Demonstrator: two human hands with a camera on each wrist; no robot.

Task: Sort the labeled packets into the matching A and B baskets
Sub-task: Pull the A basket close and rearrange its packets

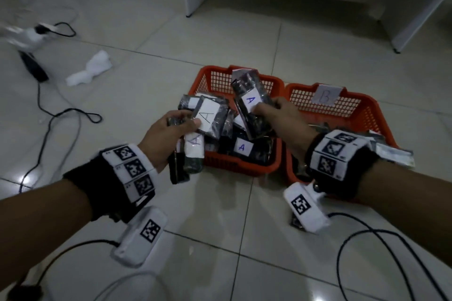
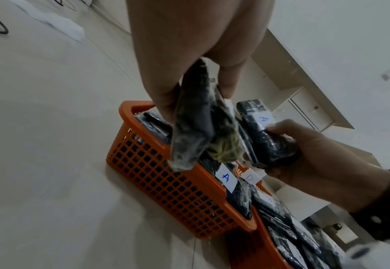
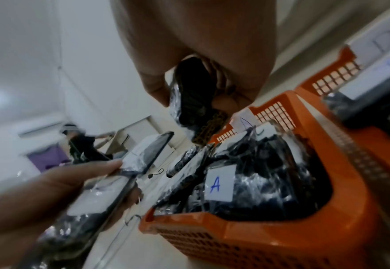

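left hand (image 1: 171, 134): nearest to me. Fingers and thumb curled round a small bunch of dark packets (image 1: 195, 139); I read A on two white labels. The bunch hangs past the near-left corner of the left basket.
right hand (image 1: 281, 117): thumb on the white label, fingers wrapped under one A packet (image 1: 252, 102), held tilted above the left basket.
left basket (image 1: 242, 166): orange mesh, piled high with dark packets. One loose packet (image 1: 242, 148) faces up with an A label. I judge this is the A basket; its own tag is mostly hidden.
right basket (image 1: 347, 105): touching the left one on its right. A white tag on the far wall reads B. Packets lie in it, partly hidden by my right wrist.
floor (image 1: 220, 239): pale tiles, black cables, a white crumpled cloth (image 1: 90, 68) well off to the left.
handling: I judge them light, soft and crinkly, with slick plastic wrap. A bunch can fan out and slip.
where to hold: I'd pinch across the middle, at the paper label, where it's less slippery.
next: I judge both loads go down into the left basket.
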